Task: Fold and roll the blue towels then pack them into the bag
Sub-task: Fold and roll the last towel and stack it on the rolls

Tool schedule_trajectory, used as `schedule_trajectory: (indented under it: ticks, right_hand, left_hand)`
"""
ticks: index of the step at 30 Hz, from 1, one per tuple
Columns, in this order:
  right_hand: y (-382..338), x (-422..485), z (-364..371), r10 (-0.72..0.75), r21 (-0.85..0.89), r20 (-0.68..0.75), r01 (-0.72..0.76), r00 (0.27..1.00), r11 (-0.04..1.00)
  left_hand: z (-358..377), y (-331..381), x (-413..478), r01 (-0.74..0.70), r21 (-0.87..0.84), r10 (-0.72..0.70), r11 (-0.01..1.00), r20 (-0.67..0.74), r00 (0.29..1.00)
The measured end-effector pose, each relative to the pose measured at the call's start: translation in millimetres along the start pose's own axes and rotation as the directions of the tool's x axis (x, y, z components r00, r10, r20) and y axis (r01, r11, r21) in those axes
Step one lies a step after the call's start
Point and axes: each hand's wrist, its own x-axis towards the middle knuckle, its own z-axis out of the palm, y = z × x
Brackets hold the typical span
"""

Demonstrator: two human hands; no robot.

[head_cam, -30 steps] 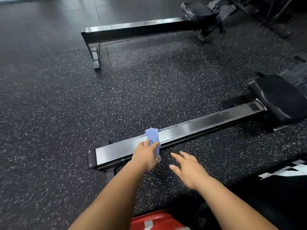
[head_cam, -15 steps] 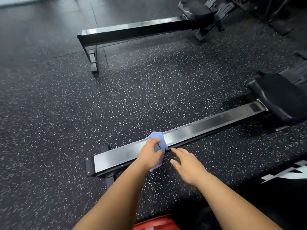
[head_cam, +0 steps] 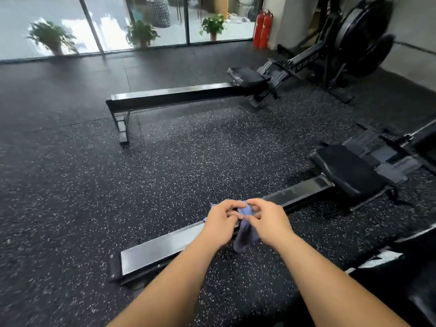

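Now the left hand (head_cam: 220, 226) and right hand (head_cam: 269, 224) both pinch the blue towel (head_cam: 244, 230) above the rowing machine's rail (head_cam: 169, 246).

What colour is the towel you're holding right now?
Plain muted blue, no pattern. The towel shows best in the head view.

We are pinching a blue towel (head_cam: 245, 228) with left hand (head_cam: 220, 224) and right hand (head_cam: 269, 223) above the rower rail (head_cam: 165, 246).

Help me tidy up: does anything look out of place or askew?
Only the towel: it is crumpled, not folded, pinched between the left hand and right hand over the rail, one end dangling. Nothing looks spilled or damaged.
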Motion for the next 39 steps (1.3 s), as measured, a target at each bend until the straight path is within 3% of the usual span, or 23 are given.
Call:
schedule_trajectory:
  ticks: [6,12,16,21,28,39]
  right_hand:
    - [-3.7,-20.9,-51.5,0.025,0.064,-0.149,-0.016,0.988,0.998]
    - [-3.7,-54.3,-102.7,-0.001,0.115,-0.235,0.029,0.972,0.993]
    - [2.7,-80.6,-136.6,-0.001,0.158,-0.295,0.05,0.955,0.986]
    - [19.1,-117.7,-183.0,0.006,0.151,-0.425,0.065,0.905,0.986]
    - [54.0,-172.8,-246.6,0.068,0.15,-0.632,0.035,0.772,0.988]
    - [132.2,-289.6,-348.6,0.235,0.259,-0.856,-0.011,0.46,0.966]
  left_hand:
    - [13.0,50.2,-19.2,-0.044,-0.057,0.046,0.997,0.037,0.998]
    - [38.7,83.1,-40.2,-0.141,0.208,0.132,0.968,0.057,0.99]
    - [63.1,109.4,-48.3,-0.171,0.148,0.16,0.974,0.088,0.983]
    - [96.1,148.3,-56.7,-0.312,0.24,0.296,0.919,0.1,0.95]
    - [152.4,221.1,-70.8,-0.539,0.293,0.522,0.79,0.142,0.841]
    - [251.4,318.5,-104.1,-0.657,0.25,0.62,0.711,0.218,0.754]
